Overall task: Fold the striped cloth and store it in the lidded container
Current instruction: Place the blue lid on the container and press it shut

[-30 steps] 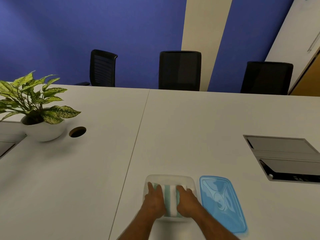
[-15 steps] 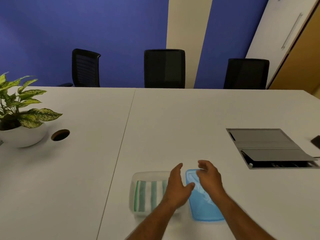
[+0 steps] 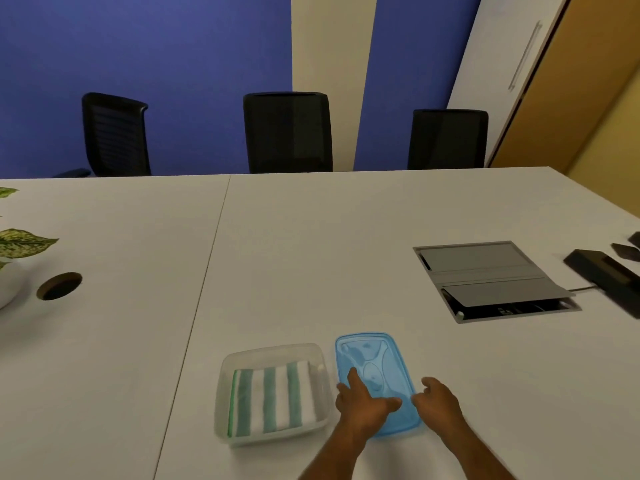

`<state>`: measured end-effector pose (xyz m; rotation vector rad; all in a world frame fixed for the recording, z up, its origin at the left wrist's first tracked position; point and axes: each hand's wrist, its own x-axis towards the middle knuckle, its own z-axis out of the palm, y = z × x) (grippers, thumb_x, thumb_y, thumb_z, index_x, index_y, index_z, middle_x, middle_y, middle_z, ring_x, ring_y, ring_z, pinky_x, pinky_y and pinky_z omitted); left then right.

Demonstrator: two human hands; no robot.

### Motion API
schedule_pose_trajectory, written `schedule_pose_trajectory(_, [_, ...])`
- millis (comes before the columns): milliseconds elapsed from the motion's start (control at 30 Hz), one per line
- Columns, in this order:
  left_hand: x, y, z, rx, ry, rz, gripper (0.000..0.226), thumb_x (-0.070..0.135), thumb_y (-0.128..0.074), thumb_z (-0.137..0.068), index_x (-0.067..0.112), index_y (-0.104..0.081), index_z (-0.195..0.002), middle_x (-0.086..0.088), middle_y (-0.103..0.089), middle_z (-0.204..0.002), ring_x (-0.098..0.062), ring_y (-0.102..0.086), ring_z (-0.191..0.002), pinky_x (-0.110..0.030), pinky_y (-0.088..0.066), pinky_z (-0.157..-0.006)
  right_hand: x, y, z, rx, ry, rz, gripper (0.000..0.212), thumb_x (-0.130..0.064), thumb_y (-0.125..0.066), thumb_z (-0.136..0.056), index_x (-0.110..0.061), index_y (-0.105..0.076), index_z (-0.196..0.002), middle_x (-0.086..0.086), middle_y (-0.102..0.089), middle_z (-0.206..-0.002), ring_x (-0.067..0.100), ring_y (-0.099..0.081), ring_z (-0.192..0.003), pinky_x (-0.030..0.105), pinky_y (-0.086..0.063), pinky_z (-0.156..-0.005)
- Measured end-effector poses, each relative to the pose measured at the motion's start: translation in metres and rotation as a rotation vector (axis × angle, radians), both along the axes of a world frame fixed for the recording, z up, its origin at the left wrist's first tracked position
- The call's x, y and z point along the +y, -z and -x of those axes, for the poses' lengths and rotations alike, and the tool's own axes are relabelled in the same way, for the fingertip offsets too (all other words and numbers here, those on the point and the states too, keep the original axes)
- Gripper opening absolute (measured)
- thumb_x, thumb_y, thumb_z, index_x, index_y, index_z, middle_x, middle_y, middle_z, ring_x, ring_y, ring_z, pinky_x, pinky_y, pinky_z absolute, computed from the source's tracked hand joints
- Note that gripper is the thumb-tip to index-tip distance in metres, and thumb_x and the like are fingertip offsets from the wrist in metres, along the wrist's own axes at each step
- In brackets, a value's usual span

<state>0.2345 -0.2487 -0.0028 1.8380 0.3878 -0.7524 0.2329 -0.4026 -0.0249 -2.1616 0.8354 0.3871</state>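
The green-and-white striped cloth (image 3: pixel 273 398) lies folded inside the clear plastic container (image 3: pixel 225 365) near the table's front edge. Just right of it, the blue lid (image 3: pixel 372 355) lies flat on the table. My left hand (image 3: pixel 362 405) rests on the lid's near left part, fingers spread. At the lid's near right edge is my right hand (image 3: pixel 438 401), fingers apart and curled toward that edge. Neither hand has lifted the lid.
A grey floor-box hatch (image 3: pixel 485 282) is set into the white table (image 3: pixel 311 254) at the right, with black devices (image 3: pixel 602 275) beyond it. A potted plant (image 3: pixel 17 244) and a cable hole (image 3: pixel 59 285) sit at the left. Three black chairs (image 3: pixel 287 133) line the far side.
Both hands left the cloth in the container and moved right onto the blue lid. The camera view has swung to the right.
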Motion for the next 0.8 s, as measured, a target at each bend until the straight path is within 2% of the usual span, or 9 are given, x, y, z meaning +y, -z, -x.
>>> schedule_pose_trajectory(133, [-0.004, 0.005, 0.005, 0.066, 0.014, -0.08, 0.118, 0.051, -0.076, -0.074, 0.022, 0.003, -0.156, -0.015, -0.008, -0.161, -0.035, -0.011, -0.148, -0.044, -0.023, -0.12, -0.001, 0.009, 0.003, 0.085, -0.065, 0.066, 0.051, -0.013, -0.057, -0.085, 0.001, -0.049, -0.134, 0.018, -0.055, -0.136, 0.031, -0.052, -0.125, 0.03, -0.041, -0.098])
schedule_pose_trajectory(200, [-0.006, 0.009, 0.008, 0.074, 0.002, -0.092, 0.118, 0.053, -0.076, -0.072, 0.02, 0.001, -0.156, -0.014, -0.019, -0.158, -0.034, -0.018, -0.146, -0.043, -0.026, -0.119, 0.001, 0.011, 0.007, 0.116, -0.131, 0.105, 0.033, -0.014, -0.056, -0.083, -0.006, -0.061, -0.115, 0.016, -0.062, -0.119, 0.031, -0.057, -0.118, 0.029, -0.044, -0.087])
schedule_pose_trajectory(267, [-0.006, 0.008, 0.011, 0.068, -0.002, -0.091, 0.12, 0.055, -0.076, -0.068, 0.019, -0.003, -0.156, -0.011, -0.027, -0.154, -0.032, -0.025, -0.143, -0.041, -0.029, -0.118, -0.001, 0.018, 0.011, 0.131, -0.175, 0.141, 0.021, -0.017, -0.055, -0.078, -0.011, -0.062, -0.098, 0.011, -0.066, -0.11, 0.029, -0.062, -0.107, 0.026, -0.046, -0.077])
schedule_pose_trajectory(367, [-0.002, 0.007, 0.013, 0.076, -0.047, -0.041, 0.126, 0.056, -0.078, -0.058, 0.02, -0.007, -0.155, -0.009, -0.032, -0.152, -0.029, -0.03, -0.14, -0.039, -0.031, -0.116, -0.008, 0.029, 0.016, 0.159, -0.207, 0.189, 0.038, -0.02, -0.054, -0.076, -0.01, -0.061, -0.112, 0.011, -0.064, -0.117, 0.026, -0.062, -0.108, 0.028, -0.048, -0.086])
schedule_pose_trajectory(467, [0.004, 0.004, 0.015, 0.112, -0.125, 0.031, 0.131, 0.059, -0.08, -0.051, 0.022, -0.01, -0.155, -0.008, -0.033, -0.152, -0.029, -0.034, -0.14, -0.042, -0.033, -0.116, -0.011, 0.026, 0.023, 0.118, -0.165, 0.19, 0.035, -0.019, -0.062, -0.073, -0.013, -0.061, -0.108, 0.011, -0.066, -0.109, 0.027, -0.063, -0.103, 0.029, -0.048, -0.083])
schedule_pose_trajectory(533, [0.006, 0.002, 0.018, 0.116, -0.153, 0.089, 0.133, 0.061, -0.082, -0.049, 0.023, -0.011, -0.154, -0.009, -0.031, -0.153, -0.029, -0.034, -0.14, -0.042, -0.034, -0.116, -0.011, 0.023, 0.027, 0.043, -0.088, 0.15, 0.032, -0.017, -0.068, -0.07, -0.017, -0.057, -0.1, 0.009, -0.068, -0.095, 0.028, -0.065, -0.093, 0.03, -0.047, -0.077])
schedule_pose_trajectory(667, [0.004, -0.002, 0.022, 0.108, -0.256, 0.248, 0.164, 0.086, -0.074, -0.009, 0.025, -0.02, -0.151, -0.006, -0.038, -0.149, -0.027, -0.043, -0.134, -0.044, -0.039, -0.113, -0.006, 0.009, 0.028, -0.144, 0.158, -0.043, 0.03, -0.007, -0.07, -0.073, -0.017, -0.052, -0.095, 0.011, -0.069, -0.083, 0.033, -0.069, -0.074, 0.042, -0.059, -0.071])
schedule_pose_trajectory(733, [0.003, -0.002, 0.022, 0.114, -0.323, 0.324, 0.156, 0.088, -0.073, -0.015, 0.027, -0.023, -0.15, -0.004, -0.043, -0.145, -0.025, -0.049, -0.128, -0.047, -0.042, -0.11, -0.002, -0.006, 0.03, -0.234, 0.287, -0.207, 0.027, 0.0, -0.067, -0.077, -0.015, -0.054, -0.095, 0.016, -0.069, -0.084, 0.033, -0.071, -0.065, 0.045, -0.062, -0.059])
schedule_pose_trajectory(800, [0.007, -0.024, 0.025, 0.127, -0.366, 0.407, 0.138, 0.087, -0.074, -0.033, 0.029, -0.025, -0.147, 0.0, -0.046, -0.141, -0.023, -0.05, -0.123, -0.049, -0.04, -0.11, -0.002, -0.021, 0.032, -0.329, 0.313, -0.305, 0.025, 0.008, -0.063, -0.08, -0.012, -0.059, -0.095, 0.017, -0.071, -0.085, 0.033, -0.07, -0.063, 0.041, -0.06, -0.056])
